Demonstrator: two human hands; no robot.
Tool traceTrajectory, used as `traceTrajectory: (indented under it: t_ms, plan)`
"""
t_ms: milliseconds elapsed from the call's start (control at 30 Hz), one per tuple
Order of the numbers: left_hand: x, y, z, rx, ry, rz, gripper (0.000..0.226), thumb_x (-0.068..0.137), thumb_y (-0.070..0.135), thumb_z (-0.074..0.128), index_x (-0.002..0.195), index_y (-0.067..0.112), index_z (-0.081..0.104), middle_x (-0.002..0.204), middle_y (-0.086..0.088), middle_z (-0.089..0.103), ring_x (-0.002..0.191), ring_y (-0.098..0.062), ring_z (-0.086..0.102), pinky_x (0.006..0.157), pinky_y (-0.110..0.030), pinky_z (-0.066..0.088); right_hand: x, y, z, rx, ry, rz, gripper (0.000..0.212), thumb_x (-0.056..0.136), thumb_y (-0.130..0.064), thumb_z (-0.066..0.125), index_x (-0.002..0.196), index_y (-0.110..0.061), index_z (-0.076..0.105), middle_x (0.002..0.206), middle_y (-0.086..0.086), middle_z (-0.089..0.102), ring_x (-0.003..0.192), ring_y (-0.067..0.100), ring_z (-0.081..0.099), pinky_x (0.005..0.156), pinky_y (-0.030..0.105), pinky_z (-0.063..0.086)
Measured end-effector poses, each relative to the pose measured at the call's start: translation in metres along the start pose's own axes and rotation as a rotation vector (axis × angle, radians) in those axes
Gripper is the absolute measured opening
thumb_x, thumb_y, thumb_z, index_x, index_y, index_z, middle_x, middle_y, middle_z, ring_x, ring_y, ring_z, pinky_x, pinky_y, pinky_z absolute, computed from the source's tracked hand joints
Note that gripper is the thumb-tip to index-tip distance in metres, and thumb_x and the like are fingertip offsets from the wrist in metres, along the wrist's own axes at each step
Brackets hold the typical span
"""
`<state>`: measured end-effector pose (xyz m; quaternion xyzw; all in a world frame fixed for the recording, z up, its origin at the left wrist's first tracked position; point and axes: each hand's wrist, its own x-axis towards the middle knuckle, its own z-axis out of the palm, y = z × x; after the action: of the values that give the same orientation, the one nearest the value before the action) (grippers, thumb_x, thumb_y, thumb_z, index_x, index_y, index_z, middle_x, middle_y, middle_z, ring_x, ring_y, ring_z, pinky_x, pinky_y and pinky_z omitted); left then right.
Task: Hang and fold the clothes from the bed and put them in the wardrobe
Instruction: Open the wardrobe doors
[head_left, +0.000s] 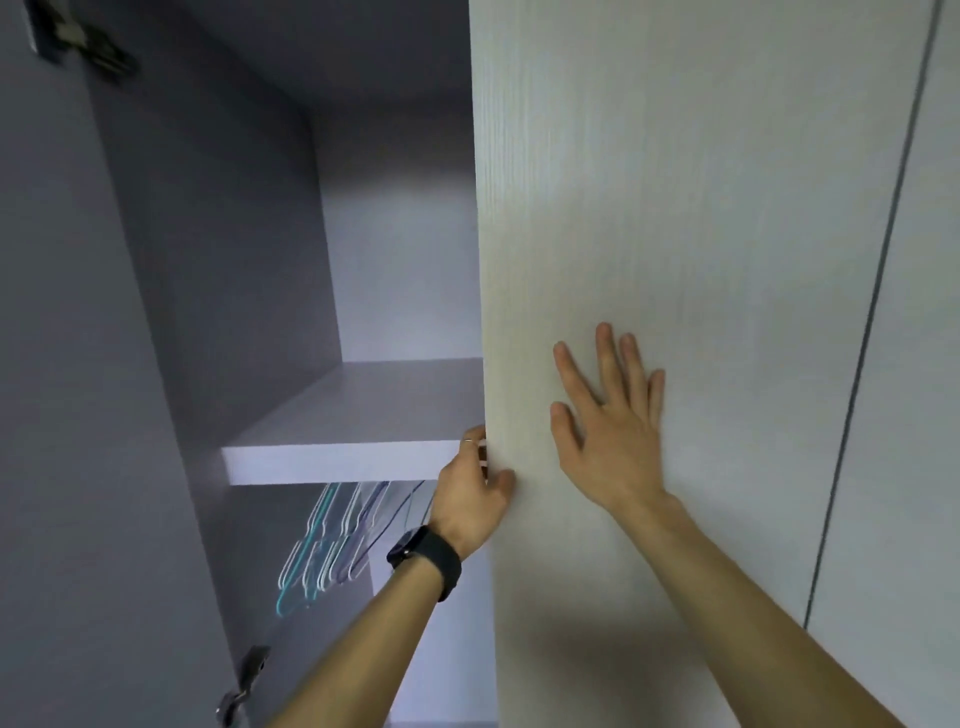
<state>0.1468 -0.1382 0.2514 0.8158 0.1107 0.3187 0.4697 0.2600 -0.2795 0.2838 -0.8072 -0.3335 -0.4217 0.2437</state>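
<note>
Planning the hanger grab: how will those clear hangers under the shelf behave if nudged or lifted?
The hangers look like thin clear plastic: probably stiff and light. They hang bunched under the shelf, so a nudge would likely swing them into each other.

Single head cam, wide-angle, facing straight at the wardrobe from very close. Wardrobe door (675, 208) fills the right half, open compartment (405, 260) and shelf (343, 460) the left. Left hand (470, 499) and right hand (608, 426) sit lower centre.
</note>
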Motion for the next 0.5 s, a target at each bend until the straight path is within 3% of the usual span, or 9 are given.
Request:
traceTrajectory:
  t_ms: [100,200,300,400,500]
  plan:
    - [0.006,-0.005,-0.003,-0.041,-0.033,0.028,0.048,0.092,0.002,0.054,0.126,0.035,0.045,0.106,0.024,0.062,0.088,0.010,0.061,0.069,-0.011,0.052,0.003,0.000,-0.006,-0.011,-0.030,0.003,0.067,0.103,-0.043,0.042,0.160,-0.042,0.007,0.168,-0.003,-0.016,0.154,0.021,-0.018,0.123,0.060,0.005]
    - [0.005,-0.003,-0.010,-0.064,-0.072,0.060,0.050,0.093,-0.001,0.051,0.122,0.038,0.043,0.105,0.024,0.061,0.088,0.006,0.061,0.063,-0.004,0.045,0.004,-0.007,-0.021,-0.041,-0.116,0.039,0.071,0.101,-0.056,0.039,0.158,-0.046,-0.001,0.166,-0.007,-0.024,0.152,0.018,-0.026,0.123,0.059,0.002]
    - [-0.007,0.000,-0.015,-0.097,-0.082,0.099,0.050,0.092,0.000,0.056,0.108,0.045,0.044,0.100,0.024,0.062,0.082,0.006,0.062,0.062,-0.003,0.045,-0.003,-0.018,-0.043,0.017,-0.209,0.093,0.075,0.097,-0.068,0.038,0.155,-0.053,-0.007,0.163,-0.014,-0.030,0.148,0.010,-0.031,0.124,0.051,0.001]
    - [-0.027,0.000,-0.023,-0.170,-0.115,0.112,0.048,0.087,0.002,0.064,0.101,0.046,0.050,0.096,0.019,0.067,0.080,0.004,0.064,0.064,-0.006,0.048,-0.020,-0.040,-0.072,0.120,-0.252,0.203,0.080,0.091,-0.078,0.041,0.152,-0.059,-0.006,0.162,-0.021,-0.028,0.148,0.004,-0.028,0.119,0.031,0.003]
    - [-0.053,0.006,-0.031,-0.235,-0.167,0.156,0.047,0.084,0.007,0.072,0.101,0.047,0.055,0.092,0.015,0.070,0.076,0.001,0.067,0.064,-0.010,0.050,-0.038,-0.062,-0.100,0.177,-0.236,0.305,0.094,0.083,-0.085,0.045,0.155,-0.052,-0.005,0.168,-0.014,-0.011,0.154,0.008,-0.011,0.122,0.032,0.009]
